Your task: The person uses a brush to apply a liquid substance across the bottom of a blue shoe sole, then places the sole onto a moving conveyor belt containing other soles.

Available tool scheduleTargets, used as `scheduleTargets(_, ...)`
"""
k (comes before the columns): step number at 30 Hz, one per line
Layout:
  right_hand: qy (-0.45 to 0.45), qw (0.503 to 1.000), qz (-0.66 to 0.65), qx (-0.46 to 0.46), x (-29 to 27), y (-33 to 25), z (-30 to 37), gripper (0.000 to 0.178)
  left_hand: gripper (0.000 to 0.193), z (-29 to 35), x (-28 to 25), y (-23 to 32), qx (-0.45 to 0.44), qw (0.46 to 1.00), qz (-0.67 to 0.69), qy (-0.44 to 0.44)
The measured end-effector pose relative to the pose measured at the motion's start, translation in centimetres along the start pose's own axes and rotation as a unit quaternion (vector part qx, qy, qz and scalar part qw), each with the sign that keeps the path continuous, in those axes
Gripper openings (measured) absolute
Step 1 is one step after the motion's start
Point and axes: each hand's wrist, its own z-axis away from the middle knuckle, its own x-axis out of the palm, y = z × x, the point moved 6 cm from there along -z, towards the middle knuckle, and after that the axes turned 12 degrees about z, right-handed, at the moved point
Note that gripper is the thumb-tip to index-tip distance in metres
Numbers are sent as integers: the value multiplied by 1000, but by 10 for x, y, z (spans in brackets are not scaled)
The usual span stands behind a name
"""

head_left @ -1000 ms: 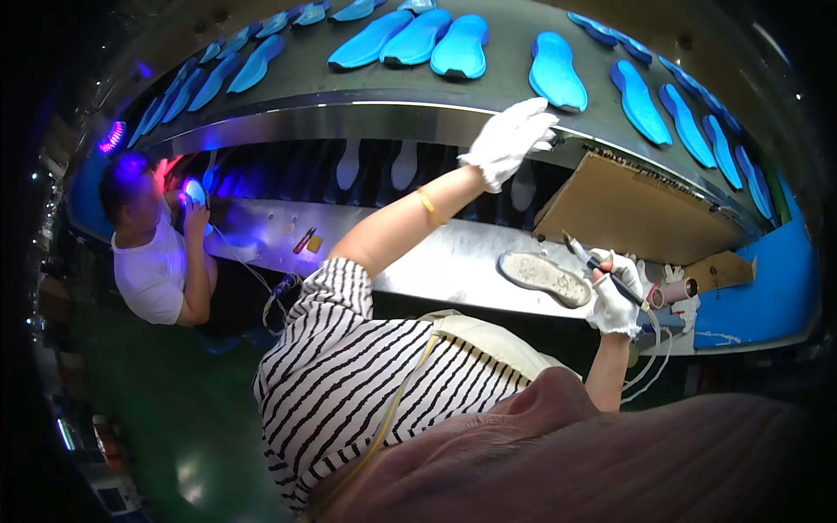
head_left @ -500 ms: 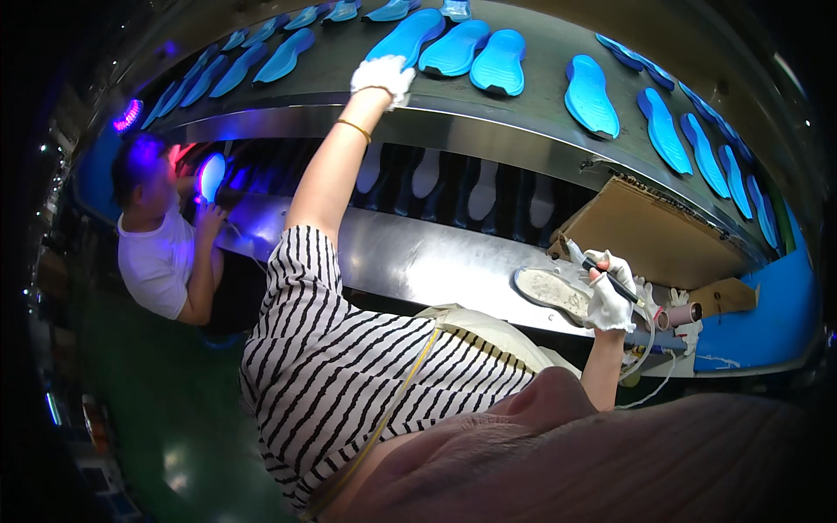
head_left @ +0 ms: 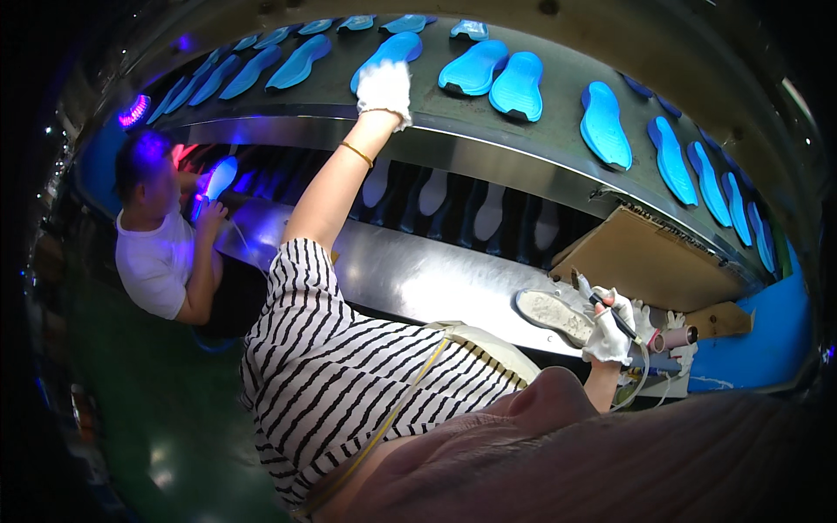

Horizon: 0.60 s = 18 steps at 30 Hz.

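My left hand [head_left: 384,90], in a white glove, is stretched out over the dark belt and closed on the near end of a blue shoe sole [head_left: 394,50]. Its fingertips are hidden under the glove and the sole. In my gloved right hand [head_left: 612,327] is a black pen-shaped tool [head_left: 621,319] with a pale tip, tilted up to the left; a thin clear hose [head_left: 646,370] hangs below the hand. Just left of that hand, a dark-rimmed sole with a speckled cream face [head_left: 551,312] lies on the steel ledge [head_left: 436,283].
Several more blue soles [head_left: 516,85] lie along the dark belt [head_left: 558,122]. A cardboard box [head_left: 649,261] stands at right, near a pinkish roll [head_left: 678,338] and a blue panel [head_left: 750,340]. A co-worker in white [head_left: 157,261] sits at left, holding a lit sole [head_left: 222,177].
My left hand has drawn the blue sole leftward and toward me, widening the gap to its neighbours. The whole view has shifted slightly. My right hand keeps the pen-shaped tool.
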Motion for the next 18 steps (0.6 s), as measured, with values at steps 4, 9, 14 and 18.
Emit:
scheduleTargets(4, -7, 999, -9, 39, 9, 4, 5, 18, 49, 24, -48, 77, 365, 925, 87, 58)
scheduleTargets(9, -60, 998, -28, 10, 33, -17, -4, 20, 35, 5, 10, 78, 172, 950, 220, -142)
scheduleTargets(14, -56, 998, 2, -2, 28, -17, 8, 20, 17, 42, -11, 80, 115, 968, 180, -133)
scheduleTargets(18, -33, 997, 4, 76, 22, 0, 11, 18, 18, 36, -5, 44, 83, 977, 174, -90)
